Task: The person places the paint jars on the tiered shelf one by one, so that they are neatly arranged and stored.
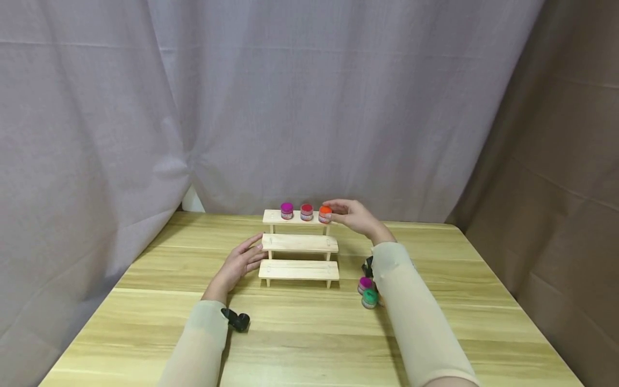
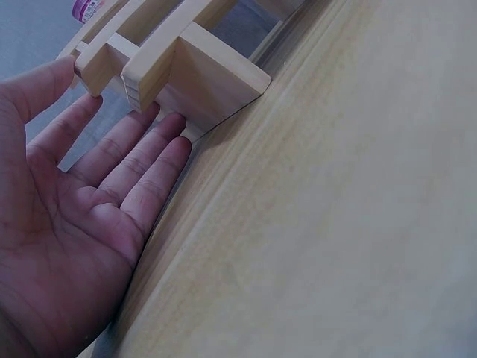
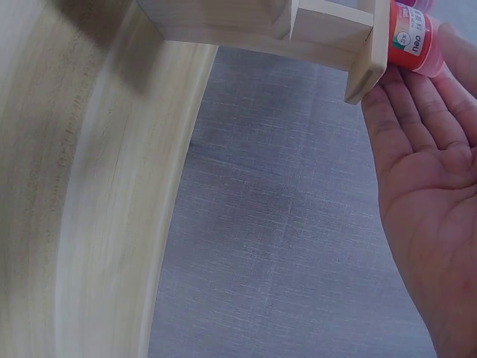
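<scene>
A three-tier wooden stand point(image 1: 300, 243) stands on the table. On its top tier sit a purple paint jar point(image 1: 287, 211), a red paint jar point(image 1: 307, 212) and, at the right end, an orange paint jar point(image 1: 324, 215). My right hand point(image 1: 357, 216) holds the orange jar between thumb and fingers, its base at the top board; in the right wrist view the jar's label point(image 3: 408, 31) shows. At the stand's left side is my left hand point(image 1: 238, 264), fingers extended, fingertips point(image 2: 176, 148) right at the wooden side in the left wrist view.
Right of the stand, a purple jar point(image 1: 365, 285) and a green jar point(image 1: 369, 298) stand close together, with another jar partly hidden by the right sleeve point(image 1: 418, 309). A grey curtain point(image 1: 314, 107) hangs behind the wooden table point(image 1: 300, 344).
</scene>
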`<control>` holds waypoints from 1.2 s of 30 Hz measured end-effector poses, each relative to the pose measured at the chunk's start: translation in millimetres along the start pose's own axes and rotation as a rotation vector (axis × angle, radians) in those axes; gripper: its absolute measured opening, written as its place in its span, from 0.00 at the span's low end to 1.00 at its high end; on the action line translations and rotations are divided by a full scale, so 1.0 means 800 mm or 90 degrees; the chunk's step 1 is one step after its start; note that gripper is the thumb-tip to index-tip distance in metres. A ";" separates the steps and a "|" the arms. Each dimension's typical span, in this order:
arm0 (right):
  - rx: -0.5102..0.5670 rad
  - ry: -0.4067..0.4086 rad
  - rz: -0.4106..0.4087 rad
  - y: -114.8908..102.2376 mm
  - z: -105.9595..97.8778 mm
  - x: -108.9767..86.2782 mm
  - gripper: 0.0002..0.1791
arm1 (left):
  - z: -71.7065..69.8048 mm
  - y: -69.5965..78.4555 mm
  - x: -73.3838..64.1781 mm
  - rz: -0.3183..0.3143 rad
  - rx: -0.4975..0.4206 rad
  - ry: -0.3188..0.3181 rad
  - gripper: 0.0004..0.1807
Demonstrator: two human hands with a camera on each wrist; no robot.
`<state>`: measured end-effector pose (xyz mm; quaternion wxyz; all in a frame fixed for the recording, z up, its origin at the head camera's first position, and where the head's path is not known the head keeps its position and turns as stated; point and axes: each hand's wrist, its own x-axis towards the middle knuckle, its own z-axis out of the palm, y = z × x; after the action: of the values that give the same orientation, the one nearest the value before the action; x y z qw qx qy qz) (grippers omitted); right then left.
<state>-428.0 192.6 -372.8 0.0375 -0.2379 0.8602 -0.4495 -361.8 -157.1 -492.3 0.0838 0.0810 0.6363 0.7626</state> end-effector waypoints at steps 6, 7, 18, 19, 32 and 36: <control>0.006 0.001 0.007 -0.001 0.000 -0.002 0.25 | 0.001 0.000 0.001 -0.001 0.001 0.004 0.32; 0.008 0.001 0.009 0.000 0.000 -0.003 0.26 | 0.002 -0.001 0.000 -0.003 0.000 0.006 0.32; 0.014 0.003 0.015 0.002 -0.008 -0.015 0.27 | 0.003 -0.002 0.001 0.002 0.008 -0.005 0.33; 0.015 0.003 0.015 0.003 -0.008 -0.016 0.27 | 0.003 -0.002 0.001 0.003 0.009 -0.005 0.34; 0.011 0.003 -0.009 0.018 -0.018 -0.037 0.27 | 0.000 0.001 -0.001 -0.001 0.007 -0.006 0.33; -0.002 0.007 0.001 0.026 -0.019 -0.046 0.26 | -0.001 0.002 -0.002 0.003 0.012 -0.006 0.33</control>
<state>-407.8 230.4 -385.9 0.0327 -0.2347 0.8612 -0.4496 -360.3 -158.5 -490.7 0.0838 0.0869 0.6429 0.7563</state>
